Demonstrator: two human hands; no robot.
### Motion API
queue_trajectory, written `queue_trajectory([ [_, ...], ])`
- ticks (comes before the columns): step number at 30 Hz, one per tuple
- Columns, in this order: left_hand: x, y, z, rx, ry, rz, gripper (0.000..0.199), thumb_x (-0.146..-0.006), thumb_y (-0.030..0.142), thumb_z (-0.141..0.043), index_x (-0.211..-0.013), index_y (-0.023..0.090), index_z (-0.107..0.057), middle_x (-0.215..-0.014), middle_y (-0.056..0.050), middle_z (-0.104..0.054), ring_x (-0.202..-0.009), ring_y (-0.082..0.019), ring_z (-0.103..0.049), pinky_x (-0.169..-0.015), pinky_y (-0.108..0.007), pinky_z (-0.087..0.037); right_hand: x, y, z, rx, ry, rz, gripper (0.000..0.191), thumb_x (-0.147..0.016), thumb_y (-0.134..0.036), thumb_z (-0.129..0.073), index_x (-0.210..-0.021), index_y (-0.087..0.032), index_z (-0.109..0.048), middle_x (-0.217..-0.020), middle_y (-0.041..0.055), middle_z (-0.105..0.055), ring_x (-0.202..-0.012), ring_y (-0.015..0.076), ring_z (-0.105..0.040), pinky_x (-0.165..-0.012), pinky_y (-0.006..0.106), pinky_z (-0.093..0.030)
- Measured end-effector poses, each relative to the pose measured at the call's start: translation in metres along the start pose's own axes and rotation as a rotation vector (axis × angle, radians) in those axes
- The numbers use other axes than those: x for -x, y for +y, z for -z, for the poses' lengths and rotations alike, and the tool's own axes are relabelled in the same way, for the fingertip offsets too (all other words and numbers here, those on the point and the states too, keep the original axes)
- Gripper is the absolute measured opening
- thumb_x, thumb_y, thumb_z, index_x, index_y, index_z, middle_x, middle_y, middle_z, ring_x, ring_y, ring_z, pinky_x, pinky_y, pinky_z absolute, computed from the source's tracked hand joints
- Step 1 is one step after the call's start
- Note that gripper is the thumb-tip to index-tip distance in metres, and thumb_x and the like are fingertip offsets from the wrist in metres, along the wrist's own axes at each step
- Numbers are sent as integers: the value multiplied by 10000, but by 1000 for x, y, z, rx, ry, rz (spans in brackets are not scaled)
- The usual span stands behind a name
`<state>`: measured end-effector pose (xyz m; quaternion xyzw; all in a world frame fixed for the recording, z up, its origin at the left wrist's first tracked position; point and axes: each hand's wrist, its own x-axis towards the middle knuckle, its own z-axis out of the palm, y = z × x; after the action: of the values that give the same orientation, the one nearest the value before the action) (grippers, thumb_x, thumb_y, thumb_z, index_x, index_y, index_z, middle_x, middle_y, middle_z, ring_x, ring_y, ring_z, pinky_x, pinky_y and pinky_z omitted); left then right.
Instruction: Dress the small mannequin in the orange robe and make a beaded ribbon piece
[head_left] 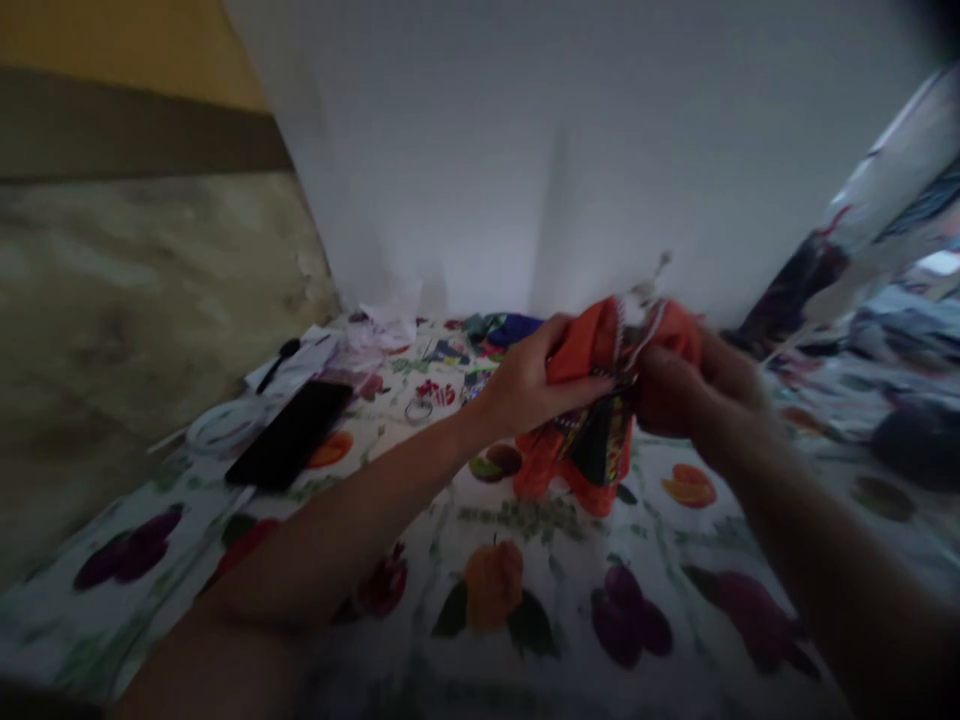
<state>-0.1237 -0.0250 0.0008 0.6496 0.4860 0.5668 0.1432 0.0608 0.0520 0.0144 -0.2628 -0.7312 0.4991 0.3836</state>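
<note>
Both hands are raised over the table around a small orange cloth item (589, 345) with a dark, yellow-patterned panel and a scalloped lower edge. White cord runs along its top, and a pale thin tip sticks up behind it. My left hand (536, 375) grips its left side, with the thumb laid across the front. On the right side my right hand (694, 390) has its fingers closed on the cloth near the cord. That hand is blurred, and its fingertips are partly hidden. Whether the item is a pouch or a doll's garment I cannot tell.
At the left lies a black phone (291, 435) beside a white ring-shaped roll (225, 425). Crumpled pale paper or plastic (379, 330) and blue cloth (510, 328) sit near the white wall (480, 150). A fruit-print tablecloth (540, 590) covers the table. Blurred dark items (922, 440) are at right.
</note>
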Motion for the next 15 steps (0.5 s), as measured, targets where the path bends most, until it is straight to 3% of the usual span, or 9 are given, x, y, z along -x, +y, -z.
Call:
queue_trajectory([
  [4, 0, -2, 4, 94, -42, 74, 410, -807, 298, -756, -1180, 198, -620, -1058, -59, -698, -954, -234, -656, -868, -359, -530, -1, -6, -1, 18, -58, -15, 453, -855, -563, -656, -1223, -301, -623, -896, 29, -623, -652, 155, -578, -475, 249, -509],
  [9, 0, -1, 7, 144, -38, 143, 426, -793, 307, -761, -1184, 214, -620, -1084, -43, -698, -982, -223, -652, -893, -345, -520, -10, -6, 14, -40, -204, 14, 573, -842, -503, -697, -1353, -289, -549, -1017, 57, -657, -808, 196, -629, -549, 252, -528],
  [12, -1, -3, 9, 163, -30, 155, 426, -792, 304, -761, -1178, 203, -610, -1066, -43, -695, -950, -214, -651, -879, -346, -520, -20, 7, 25, -143, -269, 105, 609, -822, -447, -725, -1376, -279, -534, -1209, 70, -638, -1027, 230, -626, -755, 306, -560],
  [15, -1, -8, 11, 174, -5, 144, 456, -768, 309, -780, -1166, 190, -592, -1046, -45, -692, -928, -208, -649, -870, -351, -519, -29, 33, 32, -226, -437, 54, 520, -785, -358, -774, -1269, -254, -615, -1085, 34, -678, -1001, 208, -632, -884, 346, -530],
])
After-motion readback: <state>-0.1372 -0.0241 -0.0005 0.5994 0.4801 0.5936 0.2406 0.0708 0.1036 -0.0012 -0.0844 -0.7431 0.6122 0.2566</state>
